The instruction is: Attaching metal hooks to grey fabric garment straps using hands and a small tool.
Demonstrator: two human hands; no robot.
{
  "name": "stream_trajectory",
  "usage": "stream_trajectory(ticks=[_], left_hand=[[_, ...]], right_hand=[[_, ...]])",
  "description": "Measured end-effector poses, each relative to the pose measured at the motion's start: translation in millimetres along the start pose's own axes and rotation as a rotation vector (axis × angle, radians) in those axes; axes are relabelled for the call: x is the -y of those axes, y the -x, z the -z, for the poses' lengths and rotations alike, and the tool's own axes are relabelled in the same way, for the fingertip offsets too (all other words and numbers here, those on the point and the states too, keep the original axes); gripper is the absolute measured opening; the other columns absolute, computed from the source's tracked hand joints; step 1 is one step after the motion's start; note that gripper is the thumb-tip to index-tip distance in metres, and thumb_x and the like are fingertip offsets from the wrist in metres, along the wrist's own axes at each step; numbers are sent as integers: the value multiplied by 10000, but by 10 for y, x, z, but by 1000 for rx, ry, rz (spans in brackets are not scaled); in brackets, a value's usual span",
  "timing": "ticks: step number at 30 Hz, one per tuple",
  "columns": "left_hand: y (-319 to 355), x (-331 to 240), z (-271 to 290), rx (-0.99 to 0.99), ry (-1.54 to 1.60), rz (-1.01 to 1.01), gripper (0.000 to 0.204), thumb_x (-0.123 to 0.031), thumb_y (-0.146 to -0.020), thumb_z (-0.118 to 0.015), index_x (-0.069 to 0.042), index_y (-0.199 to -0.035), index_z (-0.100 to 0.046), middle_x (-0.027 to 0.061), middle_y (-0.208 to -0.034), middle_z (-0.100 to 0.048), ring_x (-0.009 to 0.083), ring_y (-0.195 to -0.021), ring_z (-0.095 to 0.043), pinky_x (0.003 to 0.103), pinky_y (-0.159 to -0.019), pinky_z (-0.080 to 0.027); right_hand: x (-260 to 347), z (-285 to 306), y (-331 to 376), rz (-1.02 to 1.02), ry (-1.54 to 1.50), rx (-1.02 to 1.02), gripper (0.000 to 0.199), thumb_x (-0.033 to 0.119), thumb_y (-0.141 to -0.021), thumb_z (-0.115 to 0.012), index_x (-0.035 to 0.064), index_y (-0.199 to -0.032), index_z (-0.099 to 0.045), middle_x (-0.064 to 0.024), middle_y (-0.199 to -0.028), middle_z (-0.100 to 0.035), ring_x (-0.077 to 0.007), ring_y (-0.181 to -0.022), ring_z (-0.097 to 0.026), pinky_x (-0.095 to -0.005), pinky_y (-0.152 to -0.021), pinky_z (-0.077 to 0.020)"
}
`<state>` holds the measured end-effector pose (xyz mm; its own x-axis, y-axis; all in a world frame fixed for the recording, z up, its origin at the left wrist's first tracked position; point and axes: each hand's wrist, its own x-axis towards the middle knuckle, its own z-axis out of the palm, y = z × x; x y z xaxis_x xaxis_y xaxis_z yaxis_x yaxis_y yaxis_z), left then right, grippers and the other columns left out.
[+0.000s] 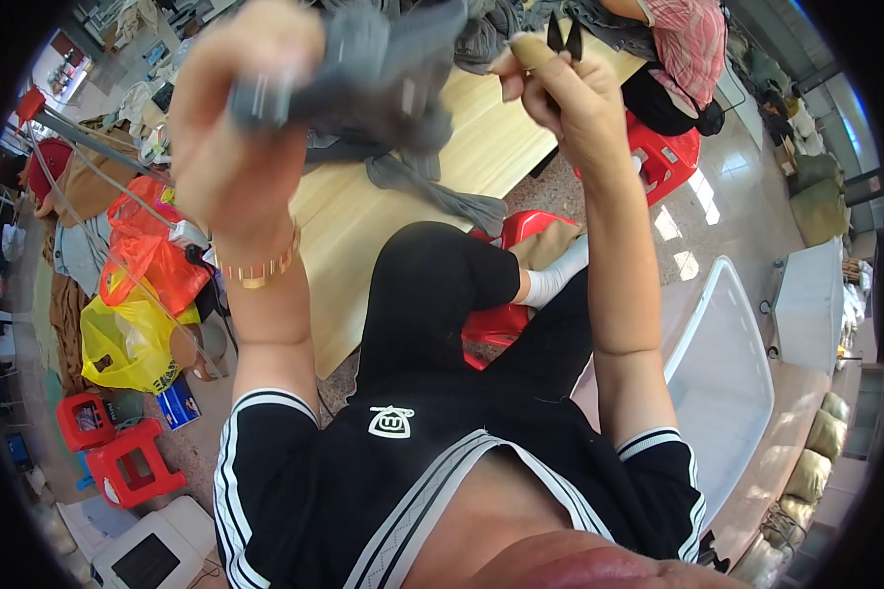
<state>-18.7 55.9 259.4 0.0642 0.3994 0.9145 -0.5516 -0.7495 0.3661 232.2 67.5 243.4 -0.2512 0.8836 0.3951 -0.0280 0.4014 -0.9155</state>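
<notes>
My left hand (236,128), blurred by motion and with a gold bracelet at its wrist, is raised and closed on a dark grey piece of fabric (383,83). The fabric's loose end swings out to the right, also smeared. In my right hand (570,98) is a pair of thread snips (564,37), whose black blades point up and stand apart; the handles are hidden in the fist. A tan covering sits on one finger of this hand. Beneath both hands, more grey fabric (432,191) lies on the light wooden table (349,236).
Red (142,236) and yellow (133,339) plastic bags are at the left, above red stools (133,461). Another person in a pink patterned top (688,44) is at the far right. A translucent plastic bin (727,383) stands to my right. Grey fabric heaps cover the table's far end.
</notes>
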Motion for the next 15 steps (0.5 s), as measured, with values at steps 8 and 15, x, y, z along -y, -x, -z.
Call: stream_trajectory(ticks=[8,15], left_hand=[[566,-495,-271,1137,915,126,256,-68,-998,-430,39,-965,-660,133,-921,-614,268,-713,-598,328,-543,-442],[1027,-428,287,632,198,671,310,-231,-645,-615,13,-799,-727,142,-760,-635,243,-647,-583,320,-580,-419]], right_hand=[[-1173,106,420,-374,-248,-246,344,265,-984,-614,-62,-1076,-665,-10,-716,-631,-23,-392,-343,-217,-378,-198],[-1624,-58,668,-378,-62,-214,300,264,-937,-685,1,-1081,-676,-24,-780,-667,-23,-436,-414,-193,-406,-250]])
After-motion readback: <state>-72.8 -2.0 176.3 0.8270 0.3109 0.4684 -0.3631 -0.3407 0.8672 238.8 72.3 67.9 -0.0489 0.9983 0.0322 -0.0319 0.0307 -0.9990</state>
